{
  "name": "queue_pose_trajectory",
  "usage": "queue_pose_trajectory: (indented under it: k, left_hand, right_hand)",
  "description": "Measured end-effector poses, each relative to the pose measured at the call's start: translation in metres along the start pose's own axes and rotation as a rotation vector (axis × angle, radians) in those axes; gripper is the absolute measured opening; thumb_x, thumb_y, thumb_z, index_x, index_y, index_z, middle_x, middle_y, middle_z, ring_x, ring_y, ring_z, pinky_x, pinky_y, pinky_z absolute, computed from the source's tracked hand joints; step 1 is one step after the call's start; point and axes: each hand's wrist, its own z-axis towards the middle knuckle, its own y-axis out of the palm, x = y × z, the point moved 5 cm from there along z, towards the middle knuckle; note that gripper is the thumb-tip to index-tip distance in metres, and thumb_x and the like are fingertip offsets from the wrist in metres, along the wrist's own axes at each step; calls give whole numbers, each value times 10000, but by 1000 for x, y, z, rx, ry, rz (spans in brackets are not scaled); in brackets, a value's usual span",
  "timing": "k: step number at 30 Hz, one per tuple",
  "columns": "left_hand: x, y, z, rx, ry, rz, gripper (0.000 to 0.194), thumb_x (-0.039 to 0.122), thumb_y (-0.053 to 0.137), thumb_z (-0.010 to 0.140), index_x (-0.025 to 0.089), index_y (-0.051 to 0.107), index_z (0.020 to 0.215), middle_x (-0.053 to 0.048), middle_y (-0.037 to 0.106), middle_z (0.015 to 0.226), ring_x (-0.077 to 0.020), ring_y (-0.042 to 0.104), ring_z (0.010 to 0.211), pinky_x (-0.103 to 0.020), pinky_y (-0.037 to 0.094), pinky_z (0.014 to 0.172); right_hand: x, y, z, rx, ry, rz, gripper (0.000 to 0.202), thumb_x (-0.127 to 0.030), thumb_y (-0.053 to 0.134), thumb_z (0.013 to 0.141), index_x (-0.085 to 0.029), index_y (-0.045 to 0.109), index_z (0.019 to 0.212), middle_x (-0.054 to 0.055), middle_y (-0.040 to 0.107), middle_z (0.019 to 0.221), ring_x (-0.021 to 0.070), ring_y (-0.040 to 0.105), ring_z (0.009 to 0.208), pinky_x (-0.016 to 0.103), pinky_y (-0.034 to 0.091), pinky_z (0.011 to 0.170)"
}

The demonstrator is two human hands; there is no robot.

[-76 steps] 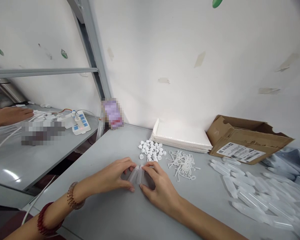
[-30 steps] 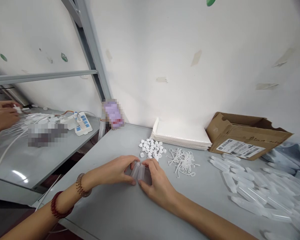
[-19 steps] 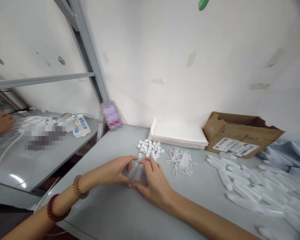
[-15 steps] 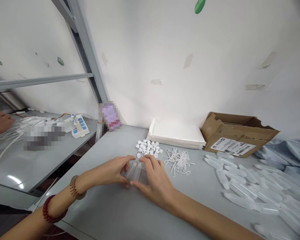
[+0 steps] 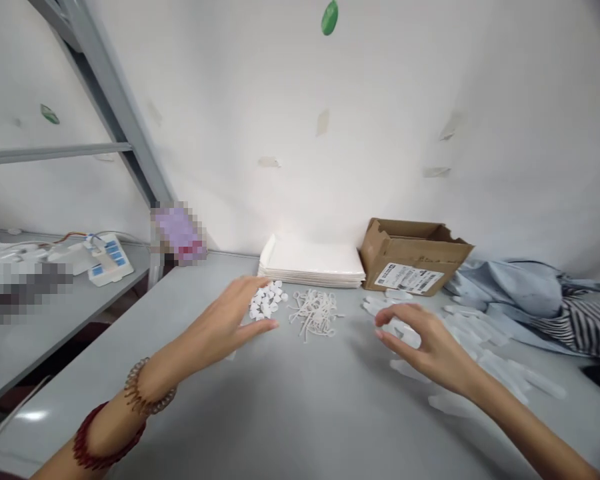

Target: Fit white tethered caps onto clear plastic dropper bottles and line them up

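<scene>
My left hand (image 5: 227,320) hovers beside a small heap of white cone-shaped caps (image 5: 267,305), thumb and fingers apart with nothing between them. Just below its wrist, a sliver of something translucent (image 5: 231,356) shows on the table; the rest is hidden by the hand. Over at the right, my right hand (image 5: 425,341) is above the scattered translucent plastic bottles (image 5: 503,373). Its thumb and fingers curve apart and hold nothing I can see. Between both hands lies a tangle of thin white looped straps (image 5: 314,312).
A stack of white sheets or envelopes (image 5: 313,263) lies against the wall. Right of it stands an open cardboard box (image 5: 415,253), then a blue cloth (image 5: 513,287) with striped fabric. On the separate left table sits a power strip (image 5: 114,259) with cables.
Both hands have let go of the two bottles they held together. My right hand has moved right to the scattered bottles; my left is by the caps. The view has turned right.
</scene>
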Motion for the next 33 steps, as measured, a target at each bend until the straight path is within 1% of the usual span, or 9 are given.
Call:
queue_pose_trajectory:
  k: [2, 6, 8, 12, 16, 20, 25, 28, 33]
  left_hand:
    - [21, 23, 18, -68, 92, 7, 353, 451, 493, 903, 244, 520, 1187, -84, 546, 1198, -275, 512, 1083, -381, 454, 863]
    - [45, 59, 45, -73, 134, 47, 147, 279, 498, 887, 204, 576, 986, -69, 580, 1005, -244, 536, 952, -353, 464, 780]
    - [52, 69, 49, -47, 142, 73, 113, 220, 489, 876, 196, 558, 962, -71, 567, 986, -250, 523, 950, -362, 458, 774]
    - [60, 81, 47, -23, 179, 135, 134, 143, 437, 886, 192, 539, 959, -76, 539, 983, -255, 493, 946, -377, 443, 774]
    - [63, 86, 44, -35, 224, 160, 162, 103, 406, 897, 189, 543, 913, -73, 524, 970, -245, 476, 931, -375, 436, 783]
    - [62, 86, 44, -32, 213, 146, 184, 102, 383, 907, 172, 552, 886, -91, 517, 941, -263, 462, 902, -407, 425, 759]
    - [57, 82, 45, -36, 180, 3, 220, 175, 398, 930, 183, 582, 809, -80, 544, 897, -250, 467, 888, -403, 420, 777]
    - [52, 75, 46, -22, 96, -168, 172, 235, 494, 896, 192, 639, 815, -58, 590, 869, -226, 511, 874, -370, 435, 774]
    - [42, 63, 48, -4, -127, -518, 203, 379, 621, 811, 197, 709, 829, -37, 688, 831, -192, 594, 771, -314, 471, 688]
  right_hand:
    - [15, -5, -11, 2, 36, -21, 143, -358, 494, 887, -247, 582, 869, 30, 679, 882, 225, 644, 864, 434, 465, 868]
    - [17, -4, -21, -58, -26, -100, 89, -290, 506, 876, -240, 580, 880, 28, 673, 864, 213, 650, 829, 570, 325, 1016]
    - [12, -3, -24, -109, -62, -96, 79, -267, 531, 862, -247, 583, 919, 37, 670, 903, 219, 641, 861, 588, 294, 1030]
    - [4, -3, -32, -178, -94, -90, 162, -201, 557, 825, -240, 582, 980, 55, 660, 960, 233, 614, 920, 561, 322, 1004]
    - [1, 2, -36, -191, -107, -168, 239, -111, 533, 785, -213, 586, 994, 75, 654, 964, 249, 601, 922, 562, 345, 952]
    - [2, 10, -38, -200, -107, -258, 279, -78, 538, 741, -203, 610, 980, 91, 659, 931, 278, 590, 899, 573, 375, 894]
    - [6, 14, -42, -178, -126, -331, 303, -56, 515, 736, -209, 629, 972, 96, 661, 895, 299, 584, 893, 597, 371, 877]
    - [9, 13, -43, -154, -141, -318, 307, -38, 487, 747, -224, 625, 948, 83, 664, 865, 283, 598, 868, 559, 393, 864]
    - [12, 18, -39, -244, -123, -354, 324, 13, 466, 750, -195, 635, 932, 98, 674, 881, 269, 622, 831, 492, 440, 820]
